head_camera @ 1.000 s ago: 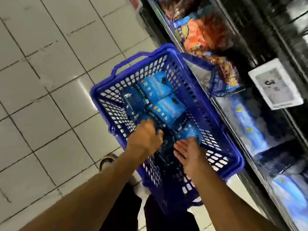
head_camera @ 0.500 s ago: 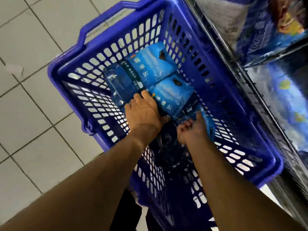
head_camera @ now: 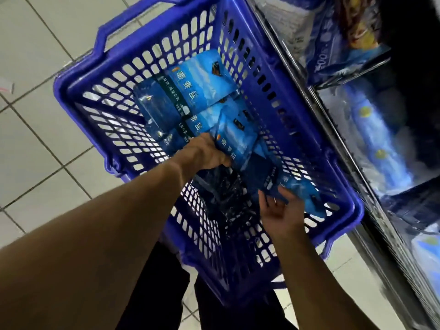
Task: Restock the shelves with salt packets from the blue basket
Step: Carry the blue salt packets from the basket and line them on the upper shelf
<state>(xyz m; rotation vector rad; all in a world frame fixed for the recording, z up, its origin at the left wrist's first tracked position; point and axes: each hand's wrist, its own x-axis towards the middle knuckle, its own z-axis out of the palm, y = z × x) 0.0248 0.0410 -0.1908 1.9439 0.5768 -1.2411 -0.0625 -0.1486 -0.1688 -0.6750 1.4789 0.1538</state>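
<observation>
A salt packet (head_camera: 234, 141) is gripped at its near edge by the left hand (head_camera: 207, 152), whose fingers are curled round it, and the packet is tilted up off the pile inside the basket (head_camera: 316, 129). The right hand (head_camera: 282, 211) is held palm-up with its fingers spread and relaxed; another packet (head_camera: 301, 192) is touched by its fingertips at the basket's near right corner, but nothing is clasped. More packets (head_camera: 202, 84) are stacked flat toward the basket's far end, overlapping one another, with darker packets (head_camera: 157, 108) lying at their left. A dark crumpled wrapper (head_camera: 223, 186) is seen in the basket's near part, below the left hand. The basket is set on the tiled floor (head_camera: 42, 144), and the shelves (head_camera: 381, 129) are found just beside the basket's right wall, with blue bagged goods (head_camera: 376, 139) lying on them. Dark trousers (head_camera: 162, 289) are visible under the basket's near end.
</observation>
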